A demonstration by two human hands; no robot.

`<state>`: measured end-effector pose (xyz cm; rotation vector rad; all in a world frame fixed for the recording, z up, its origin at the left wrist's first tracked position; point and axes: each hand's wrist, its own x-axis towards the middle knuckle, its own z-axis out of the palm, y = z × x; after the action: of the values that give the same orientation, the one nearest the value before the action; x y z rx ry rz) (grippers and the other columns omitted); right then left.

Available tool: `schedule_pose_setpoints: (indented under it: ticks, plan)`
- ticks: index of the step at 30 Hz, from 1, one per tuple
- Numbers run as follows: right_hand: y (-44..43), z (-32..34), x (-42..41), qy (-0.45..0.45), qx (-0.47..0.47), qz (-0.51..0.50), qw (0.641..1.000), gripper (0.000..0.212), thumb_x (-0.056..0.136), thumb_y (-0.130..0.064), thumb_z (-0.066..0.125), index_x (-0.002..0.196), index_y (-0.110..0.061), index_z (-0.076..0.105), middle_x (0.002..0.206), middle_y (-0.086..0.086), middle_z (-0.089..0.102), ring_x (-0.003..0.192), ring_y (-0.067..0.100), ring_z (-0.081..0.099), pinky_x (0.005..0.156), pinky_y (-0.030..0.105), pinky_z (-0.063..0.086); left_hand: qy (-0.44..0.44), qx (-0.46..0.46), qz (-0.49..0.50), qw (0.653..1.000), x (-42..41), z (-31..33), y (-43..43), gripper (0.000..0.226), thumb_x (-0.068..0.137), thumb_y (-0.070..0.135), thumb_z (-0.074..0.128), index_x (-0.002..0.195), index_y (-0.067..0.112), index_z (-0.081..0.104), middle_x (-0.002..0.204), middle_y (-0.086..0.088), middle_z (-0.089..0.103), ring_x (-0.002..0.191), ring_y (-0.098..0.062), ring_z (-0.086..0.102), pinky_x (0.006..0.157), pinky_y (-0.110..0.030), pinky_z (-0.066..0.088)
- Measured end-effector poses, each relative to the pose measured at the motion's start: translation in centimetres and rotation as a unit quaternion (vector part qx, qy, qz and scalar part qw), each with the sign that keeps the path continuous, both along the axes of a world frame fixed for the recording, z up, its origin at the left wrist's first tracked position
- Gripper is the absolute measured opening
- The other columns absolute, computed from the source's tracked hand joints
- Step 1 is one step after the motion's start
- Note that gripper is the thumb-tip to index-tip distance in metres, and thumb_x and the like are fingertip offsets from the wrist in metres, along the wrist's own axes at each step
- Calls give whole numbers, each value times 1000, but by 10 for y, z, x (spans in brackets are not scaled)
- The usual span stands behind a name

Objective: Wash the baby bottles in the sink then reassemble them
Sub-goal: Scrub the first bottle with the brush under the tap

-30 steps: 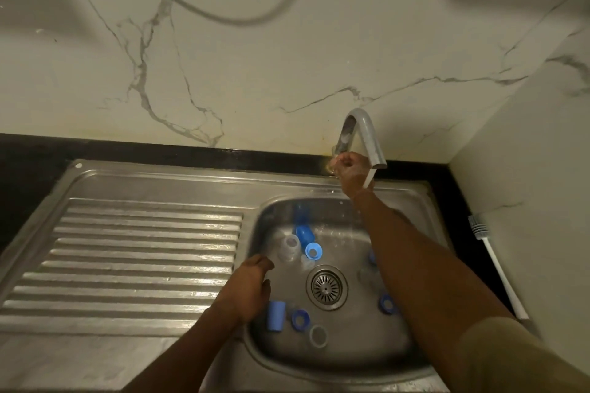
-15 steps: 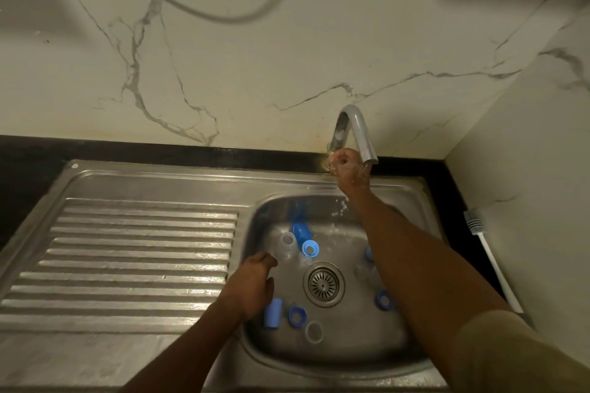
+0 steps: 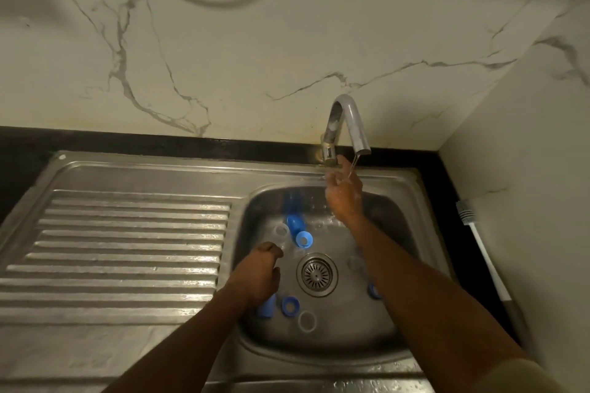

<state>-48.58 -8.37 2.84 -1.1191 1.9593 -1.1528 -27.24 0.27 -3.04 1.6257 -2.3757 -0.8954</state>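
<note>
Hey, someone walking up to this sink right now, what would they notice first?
First, the right hand, held open under the thin stream from the faucet at the back of the sink. Then the blue bottle and blue ring lying loose near the drain, with the left hand at the basin's left edge.

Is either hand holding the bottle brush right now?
No: the brush lies on the dark counter right of the sink, touched by neither the left hand nor the right hand.
</note>
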Motion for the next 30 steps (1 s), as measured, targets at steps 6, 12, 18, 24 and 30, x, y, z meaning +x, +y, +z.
schedule_pose_setpoints:
  ticks: [6, 12, 18, 24, 30]
  plan:
    - [47, -21, -3, 68, 167, 59, 982, 11, 95, -7, 57, 97, -1, 66, 91, 14, 65, 80, 20, 61, 78, 37, 52, -22, 40, 7, 999, -16, -15, -16, 40, 94, 15, 58, 134, 13, 54, 138, -5, 53, 127, -19, 51, 105, -28, 39]
    - [50, -1, -21, 132, 170, -17, 976, 18, 95, -17, 62, 106, -6, 71, 101, 11, 71, 92, 20, 67, 91, 35, 54, -19, 40, 44, 998, -35, -28, -44, 65, 88, 4, 59, 147, -2, 33, 150, -22, 36, 138, -35, 38, 115, -34, 29]
    - [84, -4, -15, 138, 177, 43, 974, 23, 95, -18, 62, 116, -14, 68, 106, 3, 69, 95, 15, 65, 91, 32, 53, -2, 52, 84, 995, -47, -58, -67, 79, 86, 8, 68, 153, 5, 27, 154, -20, 30, 141, -34, 33, 118, -40, 28]
    - [132, -43, -8, 123, 215, 44, 968, 26, 92, -13, 65, 118, -17, 64, 116, -4, 63, 99, 6, 58, 81, 12, 44, 24, 67, 85, 994, -38, -78, -81, 51, 94, 9, 62, 141, 3, 46, 139, -21, 52, 129, -36, 50, 109, -39, 37]
    - [136, -53, -6, 102, 240, 84, 962, 33, 93, -14, 65, 125, -13, 61, 128, 1, 62, 106, 9, 59, 80, 7, 42, 8, 12, 73, 997, -38, -59, -78, 32, 94, 22, 63, 121, 6, 58, 121, -18, 64, 113, -34, 60, 98, -41, 46]
